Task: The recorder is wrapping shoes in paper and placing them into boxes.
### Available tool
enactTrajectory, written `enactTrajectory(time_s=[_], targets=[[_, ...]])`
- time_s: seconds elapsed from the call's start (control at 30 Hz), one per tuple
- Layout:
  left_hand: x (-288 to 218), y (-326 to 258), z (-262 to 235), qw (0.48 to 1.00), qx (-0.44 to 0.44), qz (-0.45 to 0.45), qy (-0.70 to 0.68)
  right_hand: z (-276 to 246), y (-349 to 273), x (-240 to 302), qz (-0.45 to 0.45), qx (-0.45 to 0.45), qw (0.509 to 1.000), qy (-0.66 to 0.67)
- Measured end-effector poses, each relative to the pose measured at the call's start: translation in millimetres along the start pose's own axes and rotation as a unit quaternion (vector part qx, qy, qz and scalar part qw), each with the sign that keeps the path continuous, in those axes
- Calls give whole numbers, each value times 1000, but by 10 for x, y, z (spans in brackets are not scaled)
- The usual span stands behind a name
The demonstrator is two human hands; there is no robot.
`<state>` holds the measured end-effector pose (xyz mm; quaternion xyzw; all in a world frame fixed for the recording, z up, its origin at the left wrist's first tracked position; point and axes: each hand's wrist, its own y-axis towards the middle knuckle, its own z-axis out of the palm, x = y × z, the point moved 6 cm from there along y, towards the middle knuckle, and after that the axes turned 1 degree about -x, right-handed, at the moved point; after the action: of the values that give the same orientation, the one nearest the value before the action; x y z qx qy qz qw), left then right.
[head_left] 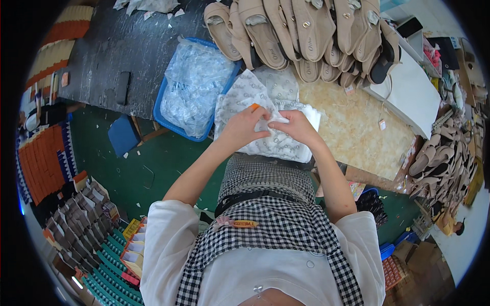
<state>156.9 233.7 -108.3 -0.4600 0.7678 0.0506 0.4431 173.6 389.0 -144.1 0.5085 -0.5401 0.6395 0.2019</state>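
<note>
**Both hands on the printed tissue**

A stack of white printed tissue paper [255,104] lies at the frame's centre, on the near edge of the marbled worktop [352,127]. The left hand [246,127] and right hand [297,126] meet on top of it, fingers curled, pinching a crumpled sheet between them. Upper left of the paper sits a blue tray of clear packets [191,86]; above it, beige shoes [306,30] are piled

Beige shoes [301,30] piled along the top of the frame; a blue tray [164,115] of clear packets left of centre; stacked boxes [76,224] at lower left.
</note>
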Motion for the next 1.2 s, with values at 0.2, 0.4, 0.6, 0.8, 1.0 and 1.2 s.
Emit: enactTrajectory(time_s=[0.2,0.4,0.6,0.8,1.0,1.2], targets=[[110,-232,-456,979,47,-95,-172,64,175,874,-85,84,991,-53],[332,-650,-1124,944,-57,-101,-310,306,541,1769,-178,144,965,-130],[529,-1137,-2018,844,-327,-109,-412,532,727,2878,-499,-203,817,-206],[255,-1224,-2094,805,-415,-68,-419,991,528,2813,-324,-102,936,-91],[307,-899,-1687,741,-392,-65,-541,824,515,2452,-214,-99,970,-59],[291,-738,-1585,722,-358,-83,-586,665,522,2157,-159,-45,985,56]])
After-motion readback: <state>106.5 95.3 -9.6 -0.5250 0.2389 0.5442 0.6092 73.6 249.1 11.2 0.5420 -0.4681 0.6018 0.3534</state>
